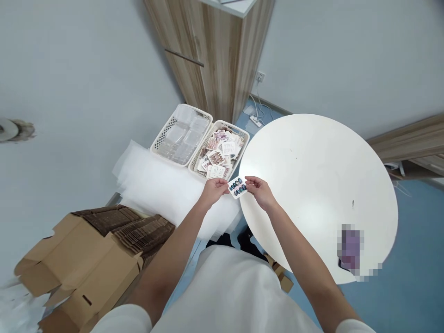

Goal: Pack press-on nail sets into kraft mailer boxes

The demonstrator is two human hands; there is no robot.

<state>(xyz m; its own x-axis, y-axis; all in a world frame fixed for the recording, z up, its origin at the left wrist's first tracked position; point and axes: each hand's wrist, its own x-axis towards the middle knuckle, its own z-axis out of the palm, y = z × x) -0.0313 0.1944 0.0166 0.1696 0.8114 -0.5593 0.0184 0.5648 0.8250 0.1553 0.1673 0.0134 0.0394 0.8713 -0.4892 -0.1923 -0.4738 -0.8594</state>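
Between my two hands is a small white card of press-on nails (237, 187), with two rows of dark blue-green nails facing up. My left hand (214, 190) pinches its left edge. At the opposite edge, my right hand (259, 190) grips it between thumb and fingers. The card is held in the air at the left rim of the round white table (305, 157). Just beyond my left hand stands a white basket (247, 137) filled with similar nail cards (217, 158) in pink, brown and white.
A second basket (155, 144) holds clear plastic boxes (176, 134). White foam sheets (166, 185) lie in front of it. Flattened cardboard boxes (79, 259) are stacked at lower left. A blurred purple object (350, 249) rests on the table. A wooden cabinet (215, 55) stands behind, near a power strip (255, 121).
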